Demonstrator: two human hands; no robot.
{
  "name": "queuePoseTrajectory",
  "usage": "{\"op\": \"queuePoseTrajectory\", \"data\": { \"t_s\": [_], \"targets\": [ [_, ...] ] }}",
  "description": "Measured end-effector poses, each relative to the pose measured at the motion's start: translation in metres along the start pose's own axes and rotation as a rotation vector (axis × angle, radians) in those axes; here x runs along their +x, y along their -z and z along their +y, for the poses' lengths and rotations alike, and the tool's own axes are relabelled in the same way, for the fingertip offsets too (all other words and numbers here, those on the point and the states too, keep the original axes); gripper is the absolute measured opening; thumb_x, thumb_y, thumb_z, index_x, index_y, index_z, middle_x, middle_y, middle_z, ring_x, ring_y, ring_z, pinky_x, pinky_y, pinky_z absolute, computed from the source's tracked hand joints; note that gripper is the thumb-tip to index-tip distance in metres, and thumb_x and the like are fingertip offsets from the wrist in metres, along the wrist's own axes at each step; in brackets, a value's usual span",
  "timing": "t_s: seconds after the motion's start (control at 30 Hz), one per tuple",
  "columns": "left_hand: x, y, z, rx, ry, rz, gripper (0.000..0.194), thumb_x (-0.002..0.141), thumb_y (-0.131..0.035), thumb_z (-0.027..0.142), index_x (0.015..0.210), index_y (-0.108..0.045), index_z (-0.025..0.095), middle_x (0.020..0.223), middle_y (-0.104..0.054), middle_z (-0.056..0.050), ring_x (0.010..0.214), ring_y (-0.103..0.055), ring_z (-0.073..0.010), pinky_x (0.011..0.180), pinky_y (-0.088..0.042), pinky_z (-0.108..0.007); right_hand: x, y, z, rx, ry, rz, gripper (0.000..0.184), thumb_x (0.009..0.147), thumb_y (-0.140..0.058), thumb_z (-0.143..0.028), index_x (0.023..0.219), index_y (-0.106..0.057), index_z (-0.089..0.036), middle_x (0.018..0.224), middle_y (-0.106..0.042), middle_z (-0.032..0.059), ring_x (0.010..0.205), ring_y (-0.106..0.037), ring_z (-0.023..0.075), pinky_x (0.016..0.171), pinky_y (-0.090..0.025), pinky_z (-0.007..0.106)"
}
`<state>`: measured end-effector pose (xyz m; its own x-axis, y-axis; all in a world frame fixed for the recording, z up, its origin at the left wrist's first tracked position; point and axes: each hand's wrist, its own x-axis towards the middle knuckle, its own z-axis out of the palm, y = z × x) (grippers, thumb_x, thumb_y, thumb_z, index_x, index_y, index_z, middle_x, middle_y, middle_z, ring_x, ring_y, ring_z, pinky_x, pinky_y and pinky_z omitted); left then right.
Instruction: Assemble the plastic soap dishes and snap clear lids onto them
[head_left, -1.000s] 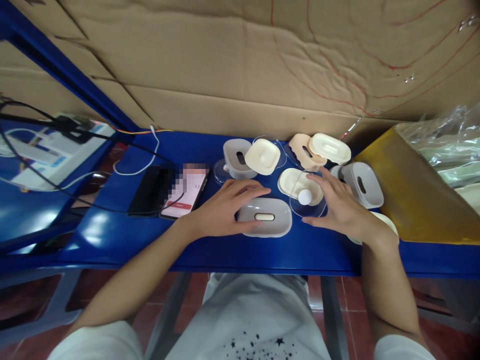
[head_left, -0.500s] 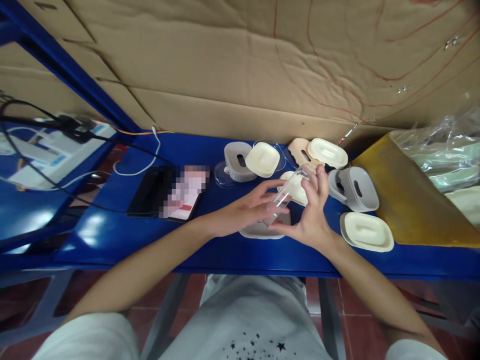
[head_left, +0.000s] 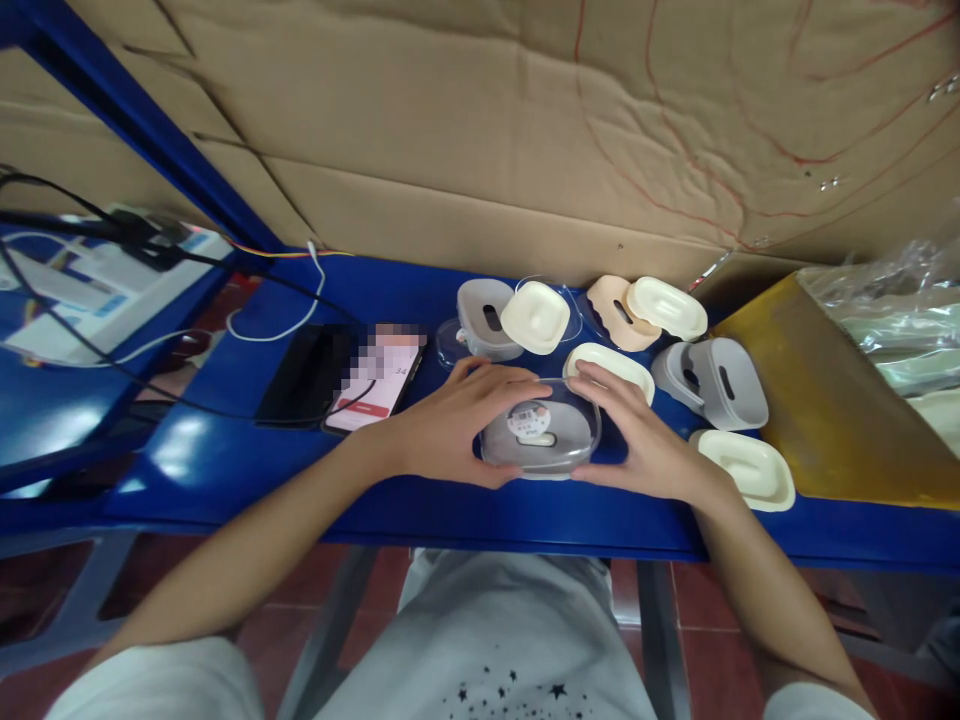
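My left hand [head_left: 446,425] curves around the left side of a clear plastic lid [head_left: 579,424] bearing a round printed label. On the opposite side, my right hand [head_left: 649,440] holds the same lid with thumb and fingers. Under it sits a grey soap dish [head_left: 566,445] with a cream piece showing in its slot. The lid lies over the dish; whether it is fully seated I cannot tell. Just behind the right fingers is a cream tray [head_left: 600,362], partly covered by that hand.
Behind stand another grey dish [head_left: 487,315], a cream tray [head_left: 536,318] and a peach dish [head_left: 616,315]. Grey parts [head_left: 724,385] and a cream tray [head_left: 754,470] lie right, beside a yellowish-brown box [head_left: 795,400]. A phone [head_left: 379,390] and cable [head_left: 300,315] are left.
My right hand has brought the clear lid leftward from the cream tray. The lid was tilted between both hands, then turned flat over the grey dish, its label now facing up.
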<state>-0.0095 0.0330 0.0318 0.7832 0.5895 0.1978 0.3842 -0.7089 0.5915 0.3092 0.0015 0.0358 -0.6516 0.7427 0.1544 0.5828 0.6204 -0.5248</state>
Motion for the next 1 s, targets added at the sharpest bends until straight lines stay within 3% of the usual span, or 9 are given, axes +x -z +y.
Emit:
{"op": "queuePoseTrajectory", "data": {
  "t_s": [0.17, 0.43, 0.6, 0.73, 0.83, 1.0],
  "targets": [
    [-0.001, -0.011, 0.003, 0.012, 0.008, -0.060, 0.087, 0.088, -0.082, 0.045, 0.165, -0.042, 0.032, 0.166, -0.050, -0.015, 0.151, -0.049, -0.0400, 0.130, -0.024, -0.065, -0.002, -0.007, -0.001, -0.044, -0.018, -0.105, 0.096, 0.096, -0.079, -0.055, 0.174, -0.025, -0.039, 0.176, -0.040, 0.0130, 0.162, -0.040, 0.0383, 0.129, -0.039, 0.066],
    [-0.004, -0.009, -0.001, 0.019, 0.074, -0.144, 0.090, 0.094, -0.079, 0.048, 0.172, -0.036, 0.034, 0.176, -0.037, -0.016, 0.157, -0.044, -0.0425, 0.130, -0.032, -0.065, -0.002, -0.009, 0.001, -0.093, -0.034, -0.114, 0.091, 0.098, -0.075, -0.060, 0.173, -0.031, -0.036, 0.167, -0.051, 0.0158, 0.156, -0.048, 0.0407, 0.125, -0.042, 0.067],
    [-0.005, -0.012, -0.003, 0.086, 0.069, -0.161, 0.087, 0.097, -0.075, 0.047, 0.172, -0.037, 0.026, 0.175, -0.038, -0.019, 0.156, -0.045, -0.0428, 0.129, -0.035, -0.064, -0.002, -0.014, -0.004, -0.148, -0.004, -0.100, 0.099, 0.096, -0.078, -0.057, 0.176, -0.024, -0.036, 0.175, -0.039, 0.0177, 0.161, -0.041, 0.0423, 0.126, -0.041, 0.069],
    [-0.005, -0.013, -0.007, 0.114, 0.078, -0.152, 0.095, 0.093, -0.080, 0.060, 0.171, -0.039, 0.025, 0.174, -0.039, -0.021, 0.159, -0.042, -0.0452, 0.131, -0.032, -0.065, 0.000, -0.023, -0.008, -0.163, 0.038, -0.121, 0.102, 0.099, -0.076, -0.055, 0.178, -0.014, -0.038, 0.182, -0.027, 0.0154, 0.166, -0.032, 0.0428, 0.127, -0.039, 0.070],
    [-0.006, -0.013, -0.009, 0.136, 0.072, -0.139, 0.102, 0.090, -0.083, 0.064, 0.173, -0.035, 0.027, 0.174, -0.040, -0.019, 0.158, -0.042, -0.0445, 0.132, -0.031, -0.064, 0.002, -0.027, -0.010, -0.182, 0.058, -0.112, 0.096, 0.104, -0.069, -0.053, 0.178, -0.011, -0.038, 0.182, -0.027, 0.0158, 0.167, -0.030, 0.0413, 0.128, -0.039, 0.069],
    [-0.005, -0.017, -0.013, 0.220, 0.030, -0.097, 0.089, 0.100, -0.072, 0.059, 0.173, -0.033, 0.025, 0.174, -0.039, -0.021, 0.157, -0.043, -0.0450, 0.130, -0.032, -0.065, 0.004, -0.028, -0.005, -0.234, 0.073, -0.068, 0.088, 0.109, -0.062, -0.046, 0.178, -0.009, -0.041, 0.180, -0.032, 0.0160, 0.165, -0.034, 0.0410, 0.127, -0.039, 0.070]
  ]
}}
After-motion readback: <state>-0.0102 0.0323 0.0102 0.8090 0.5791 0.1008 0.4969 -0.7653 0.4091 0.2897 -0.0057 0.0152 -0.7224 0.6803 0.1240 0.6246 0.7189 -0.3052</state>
